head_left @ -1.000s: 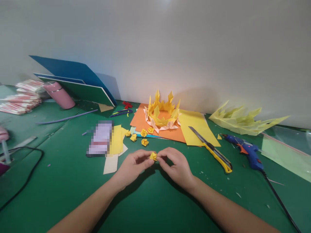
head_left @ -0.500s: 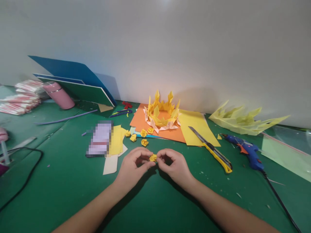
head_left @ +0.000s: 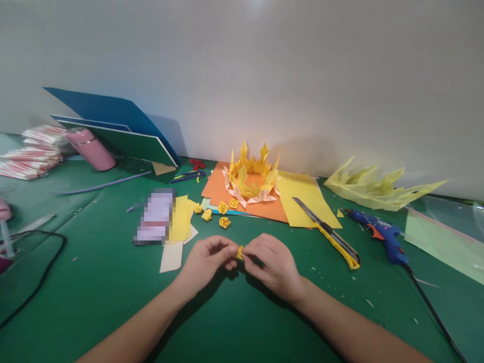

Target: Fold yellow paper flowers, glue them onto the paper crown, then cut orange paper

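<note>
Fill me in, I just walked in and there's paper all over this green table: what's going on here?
A person sits at the green table, pinching a small folded yellow paper piece between the fingertips of both hands: the left hand and the right hand. Four similar little yellow paper rosettes lie just beyond. Behind them a spiky yellow paper crown stands on an orange paper sheet. To the right, untouched, lie a yellow utility knife and a blue glue gun.
</note>
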`<action>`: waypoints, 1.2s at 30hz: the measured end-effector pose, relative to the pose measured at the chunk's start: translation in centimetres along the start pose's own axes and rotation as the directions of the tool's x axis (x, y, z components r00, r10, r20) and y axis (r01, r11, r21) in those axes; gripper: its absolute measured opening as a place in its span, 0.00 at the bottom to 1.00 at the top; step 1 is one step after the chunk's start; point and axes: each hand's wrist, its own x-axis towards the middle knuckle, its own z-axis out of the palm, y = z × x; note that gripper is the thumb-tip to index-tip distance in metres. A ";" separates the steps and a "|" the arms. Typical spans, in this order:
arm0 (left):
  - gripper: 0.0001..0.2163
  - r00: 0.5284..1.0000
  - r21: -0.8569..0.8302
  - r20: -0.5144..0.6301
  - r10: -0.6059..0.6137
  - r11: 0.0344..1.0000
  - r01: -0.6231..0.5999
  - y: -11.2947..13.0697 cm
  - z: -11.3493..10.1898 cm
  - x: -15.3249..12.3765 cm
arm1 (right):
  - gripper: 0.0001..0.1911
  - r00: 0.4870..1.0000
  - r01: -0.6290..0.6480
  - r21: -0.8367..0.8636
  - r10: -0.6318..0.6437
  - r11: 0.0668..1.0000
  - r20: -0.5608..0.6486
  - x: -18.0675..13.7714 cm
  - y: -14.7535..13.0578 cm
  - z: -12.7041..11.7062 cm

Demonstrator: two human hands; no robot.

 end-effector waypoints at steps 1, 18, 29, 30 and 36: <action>0.11 1.000 0.019 0.005 -0.009 1.000 0.009 0.0 0.0 0.0 | 0.08 1.000 0.014 -0.007 -0.014 1.000 0.009 0.0 0.0 -0.1; 0.10 0.996 0.103 -0.046 0.082 0.992 -0.076 -0.6 0.0 0.0 | 0.04 0.873 -0.487 0.322 0.461 0.812 0.160 0.0 -0.2 1.1; 0.12 0.980 0.222 -0.094 0.178 0.963 -0.154 -0.5 0.2 -0.2 | 0.03 0.764 -0.627 0.466 0.609 0.625 0.212 0.2 0.2 1.0; 0.12 0.982 0.207 -0.099 0.163 0.968 -0.140 -0.5 0.2 -0.2 | 0.03 0.793 -0.593 0.436 0.586 0.677 0.167 0.2 0.1 1.0; 0.12 0.995 0.066 -0.077 0.055 0.997 -0.050 -0.4 0.1 0.1 | 0.07 0.953 -0.283 0.159 0.296 0.946 -0.066 0.1 -0.3 0.6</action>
